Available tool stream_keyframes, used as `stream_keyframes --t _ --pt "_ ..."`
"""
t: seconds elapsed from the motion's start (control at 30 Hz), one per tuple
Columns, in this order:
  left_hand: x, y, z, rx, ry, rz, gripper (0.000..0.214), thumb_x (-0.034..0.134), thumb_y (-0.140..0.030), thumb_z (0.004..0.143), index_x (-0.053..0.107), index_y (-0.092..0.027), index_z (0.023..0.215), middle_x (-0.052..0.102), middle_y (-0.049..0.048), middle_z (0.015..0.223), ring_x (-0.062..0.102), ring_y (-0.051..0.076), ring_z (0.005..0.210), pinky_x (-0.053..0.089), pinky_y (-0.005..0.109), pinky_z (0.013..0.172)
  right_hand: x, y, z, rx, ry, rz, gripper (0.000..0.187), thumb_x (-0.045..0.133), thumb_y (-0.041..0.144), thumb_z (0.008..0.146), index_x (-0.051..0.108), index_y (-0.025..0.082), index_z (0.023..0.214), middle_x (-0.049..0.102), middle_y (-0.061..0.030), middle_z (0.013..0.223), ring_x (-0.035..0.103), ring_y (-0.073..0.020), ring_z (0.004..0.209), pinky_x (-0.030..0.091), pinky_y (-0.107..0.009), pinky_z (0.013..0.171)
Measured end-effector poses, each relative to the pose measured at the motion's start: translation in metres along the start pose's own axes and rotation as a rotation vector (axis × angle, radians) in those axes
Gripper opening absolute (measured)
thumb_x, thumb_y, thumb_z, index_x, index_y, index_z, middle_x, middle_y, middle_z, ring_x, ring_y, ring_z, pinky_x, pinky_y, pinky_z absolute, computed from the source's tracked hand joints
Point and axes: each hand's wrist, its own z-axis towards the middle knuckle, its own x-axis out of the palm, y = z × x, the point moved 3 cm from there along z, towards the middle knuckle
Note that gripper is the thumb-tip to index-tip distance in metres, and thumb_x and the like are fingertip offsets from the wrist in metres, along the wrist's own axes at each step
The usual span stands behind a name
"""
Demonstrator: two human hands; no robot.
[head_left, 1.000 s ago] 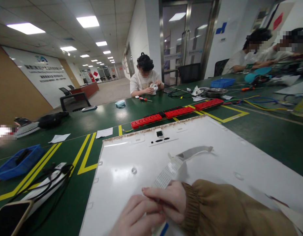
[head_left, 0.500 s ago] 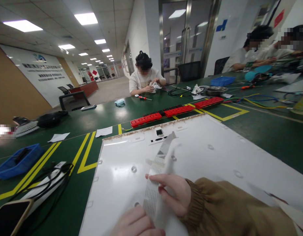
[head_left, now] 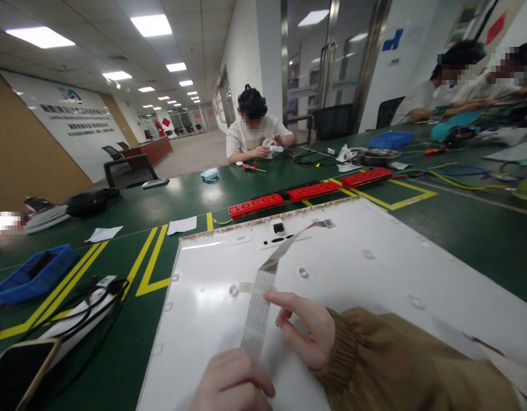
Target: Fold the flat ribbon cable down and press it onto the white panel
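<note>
Lightly flatten the ribbon cable (head_left: 257, 314) with your right hand (head_left: 308, 326), index and thumb apart, your left hand (head_left: 235, 381), grip unclear, at the cable's near end.

The printed strip's (head_left: 258, 311) near end is hidden behind the left hand (head_left: 235, 379)
The strip's fine print is too small to read; the bottom edge cuts off that hand and the white panel (head_left: 203, 302), which the brown sleeve (head_left: 374, 354) partly covers; the left edge crops the phone (head_left: 19, 371).
</note>
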Motion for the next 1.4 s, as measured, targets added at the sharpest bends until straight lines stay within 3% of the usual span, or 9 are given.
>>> stream_keyframes --t 0.17,0.3,0.47,0.6,0.73,0.83,0.93,1.1,1.4 --pt "-0.013 0.012 -0.008 -0.334 -0.175 -0.145 0.040 0.033 -0.044 0.095 0.061 -0.017 0.087 0.056 0.0093 0.086 0.054 0.018 0.074 0.044 0.027 0.064 0.000 0.000 -0.001 -0.003 0.009 -0.022 0.041 0.044 0.014 0.082 0.052 0.022 0.121 0.063 -0.0015 0.082 0.058 -0.0116 0.068 0.049 -0.022 0.064" --pt "-0.016 0.021 -0.011 -0.367 -0.206 -0.337 0.045 0.036 -0.056 0.089 0.060 -0.018 0.092 0.053 0.0096 0.094 0.052 0.022 0.087 0.044 0.030 0.075 0.001 -0.003 -0.001 0.016 0.017 -0.030 0.042 0.044 0.014 0.082 0.053 0.021 0.122 0.064 -0.0029 0.086 0.059 -0.0122 0.069 0.049 -0.023 0.065" --pt "-0.013 0.022 -0.008 -0.591 -0.267 -0.562 0.048 0.034 -0.059 0.089 0.061 -0.019 0.091 0.052 0.0091 0.103 0.050 0.024 0.099 0.041 0.033 0.087 0.000 -0.003 -0.001 0.034 0.021 -0.056 0.041 0.044 0.014 0.082 0.052 0.020 0.122 0.065 -0.0034 0.085 0.060 -0.0124 0.070 0.050 -0.024 0.066" --pt "-0.014 0.028 -0.009 -0.626 -0.373 -0.575 0.038 0.042 -0.049 0.090 0.063 -0.017 0.082 0.054 0.0075 0.092 0.051 0.021 0.093 0.042 0.028 0.081 -0.001 0.001 0.000 -0.022 0.018 -0.040 0.040 0.043 0.012 0.082 0.053 0.020 0.120 0.066 -0.0039 0.091 0.061 -0.0117 0.071 0.049 -0.023 0.066" --pt "-0.010 0.038 -0.014 -0.715 -0.471 -0.542 0.022 0.055 -0.038 0.086 0.063 -0.019 0.093 0.057 0.0059 0.091 0.051 0.018 0.083 0.042 0.024 0.070 -0.001 0.003 0.000 -0.062 0.038 -0.042 0.039 0.043 0.011 0.082 0.054 0.020 0.118 0.067 -0.0030 0.091 0.061 -0.0124 0.074 0.049 -0.023 0.067" --pt "-0.004 0.039 -0.014 -0.887 -0.506 -0.611 0.035 0.064 -0.043 0.080 0.060 -0.022 0.107 0.059 0.0048 0.091 0.052 0.016 0.078 0.041 0.022 0.066 -0.002 0.008 0.002 -0.152 0.110 -0.050 0.036 0.044 0.011 0.082 0.055 0.019 0.116 0.067 -0.0027 0.087 0.060 -0.0127 0.070 0.047 -0.023 0.065" --pt "-0.001 0.036 -0.011 -1.007 -0.446 -0.613 0.050 0.070 -0.046 0.073 0.057 -0.022 0.115 0.057 0.0011 0.076 0.049 0.012 0.063 0.037 0.020 0.058 -0.001 0.013 0.004 -0.255 0.204 -0.032 0.034 0.043 0.011 0.081 0.055 0.016 0.113 0.067 -0.0031 0.081 0.058 -0.0122 0.064 0.044 -0.023 0.062" --pt "-0.005 0.036 -0.008 -1.050 -0.366 -0.548 0.048 0.072 -0.043 0.072 0.062 -0.018 0.112 0.048 -0.0030 0.061 0.044 0.010 0.055 0.036 0.020 0.055 0.001 0.012 0.004 -0.320 0.229 0.000 0.038 0.042 0.008 0.078 0.052 0.015 0.114 0.064 -0.0009 0.074 0.058 -0.0113 0.061 0.041 -0.023 0.060" --pt "-0.004 0.046 -0.015 -1.066 -0.522 -0.666 0.047 0.072 -0.037 0.074 0.061 -0.021 0.117 0.055 -0.0012 0.074 0.048 0.009 0.064 0.037 0.016 0.061 0.003 0.010 0.003 -0.334 0.199 -0.011 0.037 0.041 0.009 0.081 0.051 0.016 0.115 0.064 -0.0001 0.078 0.057 -0.0095 0.060 0.039 -0.023 0.060"
